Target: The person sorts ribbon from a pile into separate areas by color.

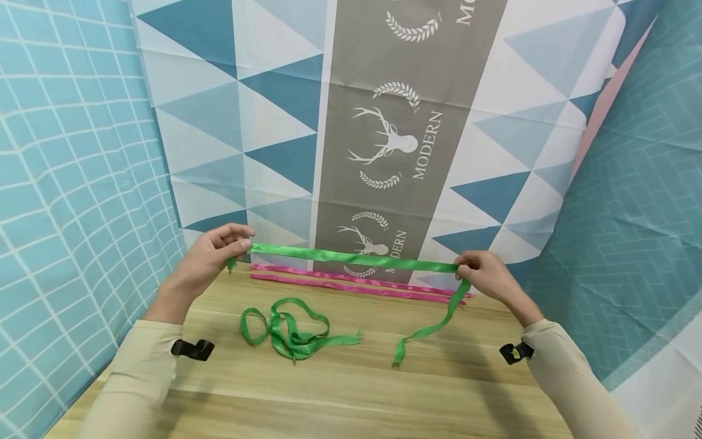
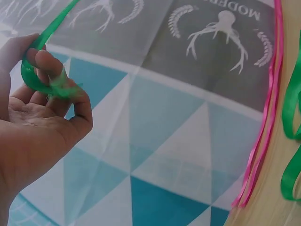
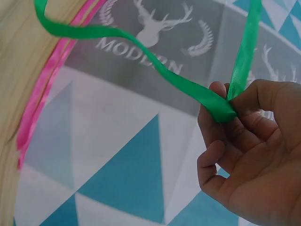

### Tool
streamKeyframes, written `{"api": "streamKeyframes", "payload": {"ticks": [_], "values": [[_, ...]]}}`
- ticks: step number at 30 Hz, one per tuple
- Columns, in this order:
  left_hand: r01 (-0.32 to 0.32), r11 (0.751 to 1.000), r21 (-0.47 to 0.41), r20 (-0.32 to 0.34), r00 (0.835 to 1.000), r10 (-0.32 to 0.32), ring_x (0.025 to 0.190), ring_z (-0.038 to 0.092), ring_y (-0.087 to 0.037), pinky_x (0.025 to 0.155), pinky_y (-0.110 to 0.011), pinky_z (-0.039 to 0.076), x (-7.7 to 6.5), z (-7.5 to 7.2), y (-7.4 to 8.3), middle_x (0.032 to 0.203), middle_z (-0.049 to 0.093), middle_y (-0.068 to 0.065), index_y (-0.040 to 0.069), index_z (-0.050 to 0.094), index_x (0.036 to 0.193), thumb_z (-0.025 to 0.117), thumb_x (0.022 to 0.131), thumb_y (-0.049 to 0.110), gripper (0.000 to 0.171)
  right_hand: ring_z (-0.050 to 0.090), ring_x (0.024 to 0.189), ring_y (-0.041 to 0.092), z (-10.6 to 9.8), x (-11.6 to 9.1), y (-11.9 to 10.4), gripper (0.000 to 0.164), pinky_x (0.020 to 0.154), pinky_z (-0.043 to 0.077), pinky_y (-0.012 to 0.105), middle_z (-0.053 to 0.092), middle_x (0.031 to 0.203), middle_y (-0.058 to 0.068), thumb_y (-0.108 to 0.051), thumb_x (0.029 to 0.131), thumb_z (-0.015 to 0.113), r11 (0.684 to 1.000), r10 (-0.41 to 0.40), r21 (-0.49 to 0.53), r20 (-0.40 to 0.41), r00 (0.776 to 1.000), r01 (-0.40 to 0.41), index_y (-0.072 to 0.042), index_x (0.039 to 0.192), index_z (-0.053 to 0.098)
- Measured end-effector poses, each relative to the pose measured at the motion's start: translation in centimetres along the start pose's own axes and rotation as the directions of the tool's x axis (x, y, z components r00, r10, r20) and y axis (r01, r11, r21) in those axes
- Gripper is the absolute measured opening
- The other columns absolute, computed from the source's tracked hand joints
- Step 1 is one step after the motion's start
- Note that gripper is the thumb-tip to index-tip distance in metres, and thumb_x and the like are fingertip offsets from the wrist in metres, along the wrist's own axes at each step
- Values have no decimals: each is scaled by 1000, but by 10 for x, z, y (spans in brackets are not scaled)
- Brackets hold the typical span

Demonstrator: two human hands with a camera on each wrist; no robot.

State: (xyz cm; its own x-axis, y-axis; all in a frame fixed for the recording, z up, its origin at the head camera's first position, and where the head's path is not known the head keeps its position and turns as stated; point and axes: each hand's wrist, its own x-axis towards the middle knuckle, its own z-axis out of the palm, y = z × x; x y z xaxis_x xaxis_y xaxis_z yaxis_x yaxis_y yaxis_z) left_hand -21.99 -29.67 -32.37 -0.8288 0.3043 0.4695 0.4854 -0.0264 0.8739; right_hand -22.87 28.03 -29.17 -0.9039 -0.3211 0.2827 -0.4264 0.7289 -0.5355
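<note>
A green ribbon [image 1: 351,258] is stretched nearly level between both hands, raised above the far part of the table. My left hand [image 1: 211,255] pinches it near one end between thumb and fingers; a short frayed tail [image 2: 66,89] sticks out past the fingers in the left wrist view. At the other side my right hand [image 1: 485,274] pinches the ribbon, and in the right wrist view it folds over at the fingertips [image 3: 217,89]. From there a longer loose length [image 1: 451,308] hangs down to the tabletop.
Another green ribbon [image 1: 298,349] lies in loose loops on the wooden table [image 1: 340,396]. Two pink ribbons [image 1: 329,281] lie side by side along the table's back edge. Behind them hangs a patterned cloth [image 1: 285,122], with a blue gridded cloth [image 1: 71,152] at the left.
</note>
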Motion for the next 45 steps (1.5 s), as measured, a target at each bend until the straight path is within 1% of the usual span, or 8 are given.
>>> {"api": "streamKeyframes", "payload": {"ticks": [8, 13, 19, 24, 29, 32, 38, 45], "values": [[34, 998, -46, -99, 994, -39, 80, 53, -18, 70, -27, 47, -7, -23, -9, 95, 58, -3, 3, 62, 124, 58, 105, 9, 20, 60, 74, 22, -3, -21, 33, 17, 60, 47, 35, 69, 89, 5, -6, 103, 56, 999, 12, -51, 28, 1000, -11, 0, 108, 71], [125, 991, 48, -185, 976, -114, 80, 54, -18, 70, -26, 47, -9, -42, -26, 94, 61, -2, 5, 62, 127, 62, 104, 18, 26, 66, 85, 28, -9, -30, 54, 21, 72, 53, 39, 70, 92, 4, -10, 106, 54, 996, 71, 41, 49, 996, -73, 1, 114, 69], [278, 927, 252, -254, 943, -214, 91, 58, -21, 79, -28, 50, -12, -57, -51, 106, 62, -5, 10, 62, 131, 63, 103, 35, 38, 65, 91, 30, -8, -31, 89, 32, 85, 50, 42, 69, 96, 13, -21, 110, 49, 958, 182, 206, 94, 979, -198, 6, 122, 63], [331, 886, 325, -282, 928, -243, 96, 57, -22, 81, -27, 49, -15, -65, -66, 117, 58, -10, 9, 59, 135, 61, 103, 41, 46, 63, 87, 30, 9, -28, 129, 37, 82, 51, 39, 68, 97, 17, -27, 110, 50, 916, 245, 296, 122, 962, -271, 7, 115, 65], [383, 850, 363, -278, 915, -293, 94, 57, -21, 79, -29, 48, -19, -72, -81, 120, 55, -17, 6, 54, 139, 56, 106, 38, 46, 58, 78, 21, 27, -31, 170, 35, 77, 52, 39, 67, 100, 23, -28, 109, 52, 873, 327, 332, 141, 934, -356, 1, 104, 70], [421, 842, 337, -275, 899, -340, 95, 58, -21, 80, -30, 49, -21, -74, -89, 123, 55, -19, 5, 51, 141, 54, 108, 34, 44, 62, 81, 19, 35, -34, 189, 37, 76, 54, 37, 67, 105, 25, -29, 109, 52, 835, 352, 387, 172, 920, -392, 5, 111, 68], [500, 824, 267, -278, 858, -431, 103, 63, -26, 89, -40, 52, -26, -80, -109, 131, 56, -21, -1, 48, 144, 52, 109, 25, 44, 59, 75, 19, 46, -40, 213, 41, 67, 51, 32, 67, 96, 23, -22, 111, 46, 754, 354, 490, 257, 899, -437, 16, 115, 60], [544, 814, 205, -297, 827, -478, 103, 68, -26, 90, -44, 53, -32, -85, -121, 123, 61, -17, -8, 48, 142, 56, 107, 21, 46, 60, 73, 15, 51, -40, 211, 39, 64, 47, 29, 70, 91, 13, -23, 111, 46, 762, 405, 438, 253, 879, -477, 11, 109, 65]]}}
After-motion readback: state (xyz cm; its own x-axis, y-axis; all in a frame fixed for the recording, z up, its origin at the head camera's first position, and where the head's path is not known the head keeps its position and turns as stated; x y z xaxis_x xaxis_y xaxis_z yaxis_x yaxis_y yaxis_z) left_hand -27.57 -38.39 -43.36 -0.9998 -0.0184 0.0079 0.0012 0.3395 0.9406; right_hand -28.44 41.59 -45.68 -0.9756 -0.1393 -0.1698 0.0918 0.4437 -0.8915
